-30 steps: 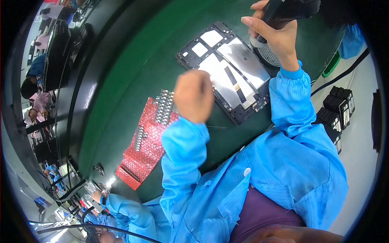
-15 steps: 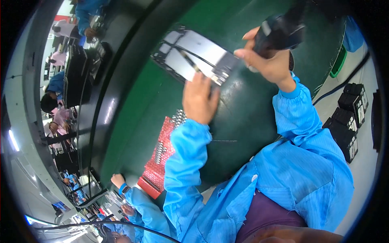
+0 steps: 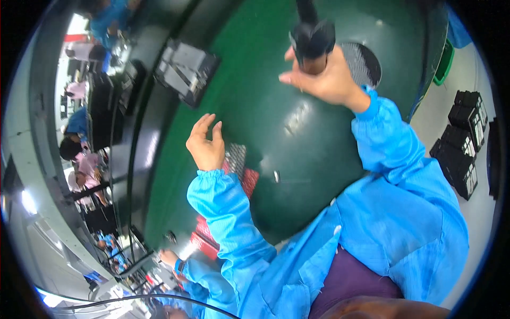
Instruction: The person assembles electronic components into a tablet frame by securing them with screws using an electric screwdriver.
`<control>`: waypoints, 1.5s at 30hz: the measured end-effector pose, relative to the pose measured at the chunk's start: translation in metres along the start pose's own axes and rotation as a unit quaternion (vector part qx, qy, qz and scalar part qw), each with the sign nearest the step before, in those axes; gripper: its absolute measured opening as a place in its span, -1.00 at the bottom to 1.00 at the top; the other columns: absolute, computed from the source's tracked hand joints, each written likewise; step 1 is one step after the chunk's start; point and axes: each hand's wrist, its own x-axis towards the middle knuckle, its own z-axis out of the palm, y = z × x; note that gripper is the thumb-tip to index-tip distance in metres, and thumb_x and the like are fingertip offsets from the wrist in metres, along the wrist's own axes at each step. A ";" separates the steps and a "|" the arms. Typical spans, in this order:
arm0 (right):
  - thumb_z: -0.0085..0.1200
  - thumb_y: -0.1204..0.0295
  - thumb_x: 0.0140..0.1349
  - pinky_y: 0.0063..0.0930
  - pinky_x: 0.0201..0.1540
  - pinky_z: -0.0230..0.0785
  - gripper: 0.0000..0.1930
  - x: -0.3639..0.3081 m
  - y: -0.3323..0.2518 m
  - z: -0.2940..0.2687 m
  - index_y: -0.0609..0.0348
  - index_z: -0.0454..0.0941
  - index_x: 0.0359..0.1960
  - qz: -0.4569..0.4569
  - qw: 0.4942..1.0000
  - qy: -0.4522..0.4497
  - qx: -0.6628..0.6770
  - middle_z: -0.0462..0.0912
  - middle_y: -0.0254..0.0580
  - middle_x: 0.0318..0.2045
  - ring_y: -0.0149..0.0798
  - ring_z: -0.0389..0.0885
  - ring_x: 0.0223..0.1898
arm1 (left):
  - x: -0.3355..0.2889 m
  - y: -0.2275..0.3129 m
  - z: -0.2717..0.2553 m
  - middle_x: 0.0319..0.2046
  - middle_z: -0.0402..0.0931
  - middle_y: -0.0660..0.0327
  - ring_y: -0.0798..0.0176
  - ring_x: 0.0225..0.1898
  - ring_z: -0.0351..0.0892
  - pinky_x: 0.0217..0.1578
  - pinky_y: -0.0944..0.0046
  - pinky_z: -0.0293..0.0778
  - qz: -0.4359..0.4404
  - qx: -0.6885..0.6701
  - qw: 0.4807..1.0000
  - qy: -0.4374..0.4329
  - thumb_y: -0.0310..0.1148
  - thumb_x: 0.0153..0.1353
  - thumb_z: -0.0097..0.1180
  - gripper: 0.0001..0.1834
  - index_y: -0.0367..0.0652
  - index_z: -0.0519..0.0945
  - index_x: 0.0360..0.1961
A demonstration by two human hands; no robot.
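Note:
My right hand (image 3: 333, 82) is wrapped round a thick black handheld power tool (image 3: 312, 41), with a black tube running up from it; its tip is hidden. Out over the green table, my left hand (image 3: 207, 143) is empty, fingers apart, close to silvery ridged metal parts (image 3: 236, 157) on red bubble wrap (image 3: 249, 181). Beyond it, a flat device with a white-grey face and dark frame (image 3: 183, 72) lies at the table's left edge, apart from both hands. Behind my right hand sits a round dish (image 3: 374, 61) full of tiny grey pieces.
A small metal piece (image 3: 276, 176) lies on the tabletop near me. A co-worker's hand (image 3: 169, 259) shows at lower left, by more red wrap (image 3: 204, 239). Black stacked blocks (image 3: 457, 146) and a green bin (image 3: 445, 63) stand off to the right. A black rail borders the table's left.
The flat device has shifted left, away from the middle of the table. My left hand has let go of it and drawn back left. My right hand and the tool have moved left.

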 end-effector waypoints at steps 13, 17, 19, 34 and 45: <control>0.28 0.59 -0.07 -0.63 -0.39 0.32 -0.57 0.027 0.014 0.008 0.25 0.36 -0.15 -0.345 0.896 -0.160 0.230 0.53 -0.35 -0.46 -0.55 0.45 -0.47 | -0.123 0.055 -0.009 -0.40 0.43 0.17 0.33 -0.63 0.37 -0.57 0.34 0.36 -0.080 -0.114 0.955 -0.262 -0.61 -0.16 0.29 -0.73 -0.27 0.58 -0.34; 0.32 0.54 -0.10 -0.60 -0.34 0.34 -0.55 0.011 0.006 0.001 0.25 0.35 -0.18 -0.346 0.905 -0.121 0.213 0.53 -0.30 -0.39 -0.51 0.48 -0.40 | -0.120 0.067 -0.008 -0.39 0.43 0.18 0.35 -0.61 0.36 -0.56 0.34 0.35 -0.105 -0.138 0.949 -0.262 -0.59 -0.14 0.27 -0.78 -0.28 0.58 -0.37; 0.35 0.46 -0.14 -0.54 -0.21 0.36 -0.44 -0.010 -0.041 -0.004 0.30 0.32 -0.09 -0.017 0.976 -0.051 -0.211 0.53 -0.21 -0.30 -0.42 0.50 -0.27 | -0.119 0.065 -0.008 -0.41 0.44 0.17 0.36 -0.62 0.36 -0.56 0.34 0.35 -0.090 -0.122 0.948 -0.279 -0.59 -0.14 0.27 -0.77 -0.28 0.57 -0.38; 0.06 0.49 0.13 -0.45 -0.54 0.26 -0.87 -0.075 -0.022 0.027 0.36 0.51 -0.42 0.051 0.944 -0.321 -0.054 0.53 -0.12 -0.53 -0.27 0.48 -0.54 | -0.107 0.087 0.026 -0.46 0.55 0.14 0.30 -0.53 0.54 -0.47 0.40 0.49 -0.236 -0.637 0.734 0.000 -0.52 0.17 0.09 -0.92 -0.28 0.52 -0.30; -0.02 0.58 0.07 -0.37 -0.62 0.13 -0.92 -0.071 -0.009 0.033 0.37 0.43 -0.50 -0.023 0.934 -0.343 -0.095 0.42 -0.10 -0.64 -0.23 0.35 -0.67 | -0.109 0.093 0.030 -0.46 0.55 0.14 0.37 -0.50 0.53 -0.43 0.45 0.47 -0.216 -0.510 0.831 0.043 -0.57 0.12 0.14 -0.86 -0.38 0.51 -0.29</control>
